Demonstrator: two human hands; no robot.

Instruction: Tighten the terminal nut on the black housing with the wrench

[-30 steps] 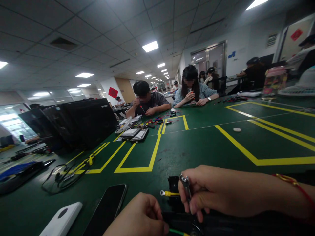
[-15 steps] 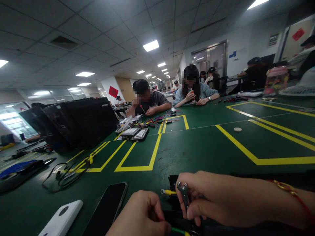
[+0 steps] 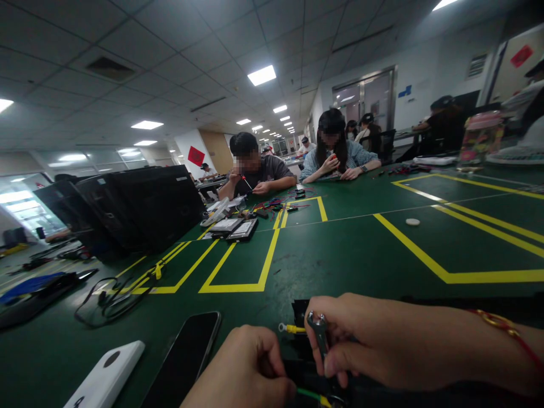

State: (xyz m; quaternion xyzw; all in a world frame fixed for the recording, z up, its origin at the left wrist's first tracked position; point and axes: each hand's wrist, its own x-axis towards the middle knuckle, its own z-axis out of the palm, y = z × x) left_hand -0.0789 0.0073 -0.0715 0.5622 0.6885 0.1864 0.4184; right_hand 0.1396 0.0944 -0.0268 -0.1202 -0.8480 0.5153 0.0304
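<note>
The right hand [image 3: 346, 334] is closed around a metal wrench [image 3: 321, 337], which it keeps between the thumb and the bent fingers, and the forked end comes out above the grip. The left hand [image 3: 246, 368] has its fingers curled inward, with the tips just beside a green wire [image 3: 308, 393]; whether they pinch this wire, I cannot tell. Both hands are over a black part [image 3: 306, 371] at the near edge of the table [image 3: 335, 255], and a ring terminal with yellow sleeve [image 3: 293, 328] shows between them. The table is green, marked by yellow tape [image 3: 493, 277]. To the left of the left hand lie a dark phone [image 3: 187, 351] and a white device [image 3: 106, 374]; farther behind is a black cable [image 3: 110, 309], then a large black case [image 3: 148, 209]. Two persons sit at the far side, under ceiling lamps [image 3: 262, 75]. The wrench stands rather steep: its long axis runs from the forked end, which points up and slightly left, down and slightly right, toward the black part, where its lower end is hard to see.
</note>
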